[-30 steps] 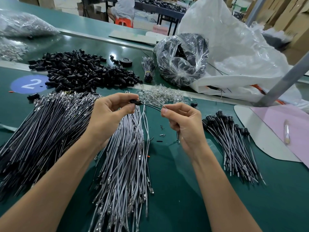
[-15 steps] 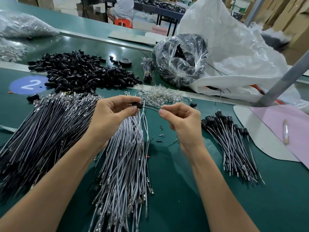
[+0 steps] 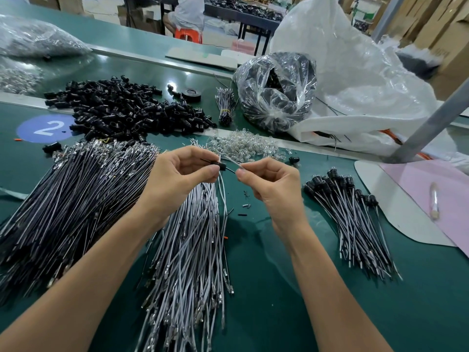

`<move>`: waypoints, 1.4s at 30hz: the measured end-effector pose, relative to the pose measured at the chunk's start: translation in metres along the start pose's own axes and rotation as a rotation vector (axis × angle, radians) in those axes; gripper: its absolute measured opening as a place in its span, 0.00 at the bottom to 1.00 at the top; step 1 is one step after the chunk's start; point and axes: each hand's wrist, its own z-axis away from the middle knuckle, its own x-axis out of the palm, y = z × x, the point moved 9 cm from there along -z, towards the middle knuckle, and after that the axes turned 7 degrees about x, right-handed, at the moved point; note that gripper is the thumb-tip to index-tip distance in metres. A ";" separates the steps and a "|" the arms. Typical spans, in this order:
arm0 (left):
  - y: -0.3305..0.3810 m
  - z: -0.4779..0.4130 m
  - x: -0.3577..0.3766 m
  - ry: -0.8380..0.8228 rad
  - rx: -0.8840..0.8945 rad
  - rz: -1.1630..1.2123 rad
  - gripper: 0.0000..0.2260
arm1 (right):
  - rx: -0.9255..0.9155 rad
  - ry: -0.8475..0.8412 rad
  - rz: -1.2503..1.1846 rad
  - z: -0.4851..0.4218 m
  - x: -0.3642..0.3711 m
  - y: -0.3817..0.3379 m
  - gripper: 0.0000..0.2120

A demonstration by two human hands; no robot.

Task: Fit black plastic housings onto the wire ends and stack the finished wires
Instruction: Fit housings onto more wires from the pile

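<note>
Head view — black housing sat between both hands: left hand pinched it, right hand pinched its wire.

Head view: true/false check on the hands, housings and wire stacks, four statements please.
1. The left hand pinches a black housing. True.
2. The right hand lies flat and empty on the table. False: it is raised and pinches the wire that runs to the black housing.
3. The finished wires lie to the right of the right hand. True.
4. The loose housings sit in a bin. False: they lie heaped straight on the table.
</note>
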 end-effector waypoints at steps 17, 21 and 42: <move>-0.013 0.003 -0.025 0.260 -0.120 0.115 0.04 | -0.409 0.269 0.635 0.015 -0.006 -0.036 0.06; -0.015 0.004 -0.027 0.278 -0.132 0.102 0.03 | -0.394 0.178 0.660 0.013 0.002 -0.033 0.08; -0.016 0.003 -0.014 0.163 -0.149 0.160 0.12 | -0.312 0.140 0.555 0.010 0.003 -0.019 0.05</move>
